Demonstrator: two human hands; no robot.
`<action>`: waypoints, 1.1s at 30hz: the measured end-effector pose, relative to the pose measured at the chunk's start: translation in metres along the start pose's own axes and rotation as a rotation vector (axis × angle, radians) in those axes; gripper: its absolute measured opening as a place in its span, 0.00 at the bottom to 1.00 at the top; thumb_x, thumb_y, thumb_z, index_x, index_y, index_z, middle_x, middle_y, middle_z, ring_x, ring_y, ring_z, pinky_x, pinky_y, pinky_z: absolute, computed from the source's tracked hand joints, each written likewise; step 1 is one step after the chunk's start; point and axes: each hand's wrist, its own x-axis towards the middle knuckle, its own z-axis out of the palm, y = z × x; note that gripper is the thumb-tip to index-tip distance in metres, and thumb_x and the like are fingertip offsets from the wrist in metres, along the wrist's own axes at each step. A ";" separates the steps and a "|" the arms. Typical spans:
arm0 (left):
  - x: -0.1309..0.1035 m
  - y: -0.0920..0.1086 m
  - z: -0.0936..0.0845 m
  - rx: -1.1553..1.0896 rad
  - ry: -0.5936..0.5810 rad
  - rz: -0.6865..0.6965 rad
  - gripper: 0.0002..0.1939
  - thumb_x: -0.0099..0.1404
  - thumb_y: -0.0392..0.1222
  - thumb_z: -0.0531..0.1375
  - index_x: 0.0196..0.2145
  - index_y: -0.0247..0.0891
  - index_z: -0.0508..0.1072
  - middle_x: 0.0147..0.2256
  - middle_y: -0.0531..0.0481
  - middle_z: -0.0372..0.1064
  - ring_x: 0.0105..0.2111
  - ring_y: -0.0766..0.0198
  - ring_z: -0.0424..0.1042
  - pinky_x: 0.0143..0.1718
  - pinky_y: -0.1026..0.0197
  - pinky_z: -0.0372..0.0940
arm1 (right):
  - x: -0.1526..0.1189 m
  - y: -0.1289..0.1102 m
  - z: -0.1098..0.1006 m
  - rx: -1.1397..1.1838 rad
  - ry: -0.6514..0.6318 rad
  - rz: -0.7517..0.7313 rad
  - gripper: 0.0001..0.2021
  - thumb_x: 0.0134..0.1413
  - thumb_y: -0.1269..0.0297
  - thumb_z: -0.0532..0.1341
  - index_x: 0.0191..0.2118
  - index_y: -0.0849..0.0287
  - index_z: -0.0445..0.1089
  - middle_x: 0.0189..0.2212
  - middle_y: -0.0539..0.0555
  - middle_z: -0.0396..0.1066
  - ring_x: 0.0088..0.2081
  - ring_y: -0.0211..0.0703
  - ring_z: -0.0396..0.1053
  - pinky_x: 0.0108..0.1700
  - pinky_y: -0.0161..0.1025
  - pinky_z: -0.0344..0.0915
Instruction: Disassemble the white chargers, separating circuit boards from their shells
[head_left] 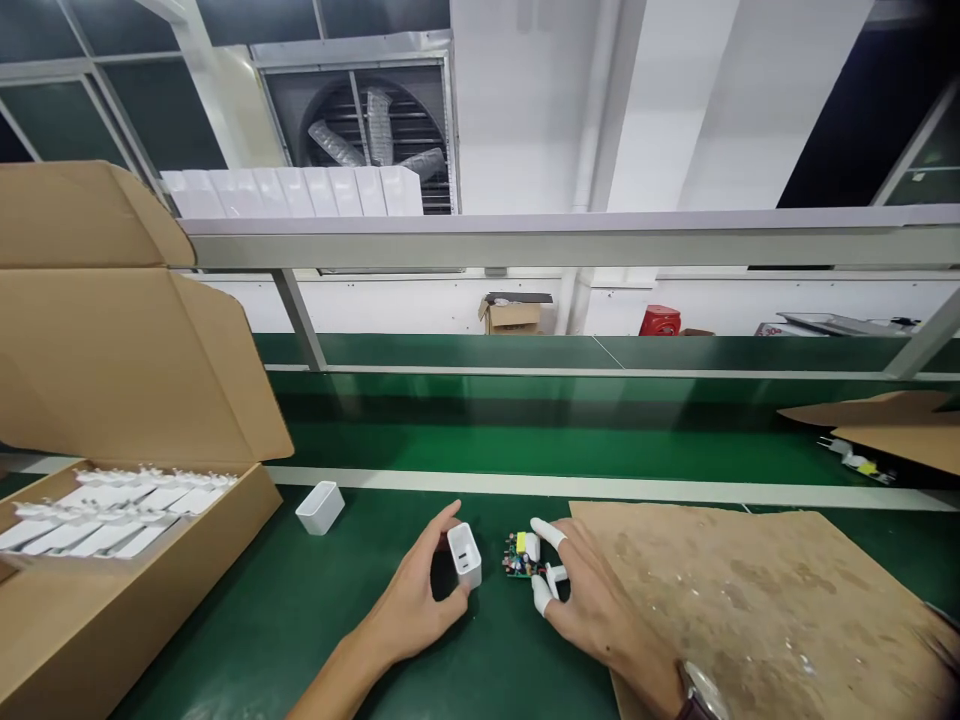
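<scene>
My left hand (420, 595) grips a small white charger case (465, 556) between thumb and fingers; its end with port slots is tilted up toward me. Just right of it, my right hand (589, 595), with white finger cots on thumb and finger, holds a small circuit board (517, 560). The board is green with a yellow part and white pieces, and a gap separates it from the case. Another white case (320, 508) lies on the green work surface (262, 610), farther left, beyond my left hand.
At the left stands an open cardboard box (217, 580) with rows of white parts (112, 515). A stained cardboard sheet (750, 600) covers the right of the bench. Another circuit board (855, 460) lies by cardboard at the far right. A metal rail (555, 245) crosses above.
</scene>
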 end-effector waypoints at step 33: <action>-0.005 0.008 0.008 0.217 0.051 0.273 0.41 0.64 0.37 0.72 0.68 0.54 0.61 0.57 0.45 0.65 0.57 0.50 0.68 0.59 0.47 0.69 | -0.009 -0.047 0.003 -0.114 0.211 -0.332 0.34 0.60 0.74 0.59 0.71 0.61 0.54 0.54 0.65 0.70 0.57 0.61 0.67 0.52 0.57 0.76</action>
